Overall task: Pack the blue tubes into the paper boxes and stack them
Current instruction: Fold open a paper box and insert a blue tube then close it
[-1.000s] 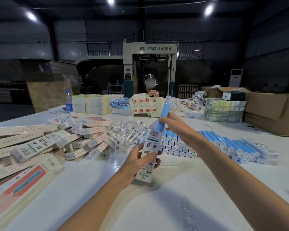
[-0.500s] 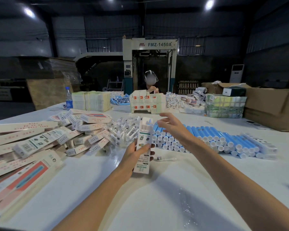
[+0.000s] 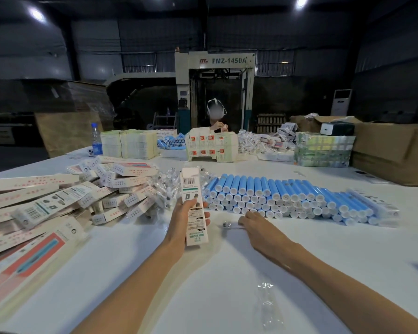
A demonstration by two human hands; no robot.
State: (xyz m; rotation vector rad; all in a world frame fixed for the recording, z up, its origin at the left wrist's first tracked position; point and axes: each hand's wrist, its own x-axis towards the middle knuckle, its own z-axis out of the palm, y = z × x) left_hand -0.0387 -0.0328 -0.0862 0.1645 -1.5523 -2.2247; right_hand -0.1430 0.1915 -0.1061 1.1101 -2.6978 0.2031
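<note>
My left hand [image 3: 177, 221] grips a white paper box [image 3: 190, 186] upright above the table, its top flap open; no tube shows at its mouth. My right hand [image 3: 256, 224] lies palm down on the table to the box's right. Its fingertips reach a small clear-wrapped piece [image 3: 229, 225]. Behind that hand, many blue tubes [image 3: 287, 196] with white caps lie stacked in a long row. A loose heap of paper boxes [image 3: 121, 189] fills the left side of the table.
Clear-wrapped small parts [image 3: 165, 189] are piled between the boxes and tubes. A scrap of clear wrap [image 3: 267, 302] lies near me. Across the white table [image 3: 227, 273] sit a person, stacks of flat cartons [image 3: 130, 143], a water bottle [image 3: 96, 139] and brown cardboard boxes [image 3: 391, 150].
The blue tube that my right hand pushed into the box has gone fully inside. My right hand let go and dropped to the table by the small wrapped piece. The box came lower.
</note>
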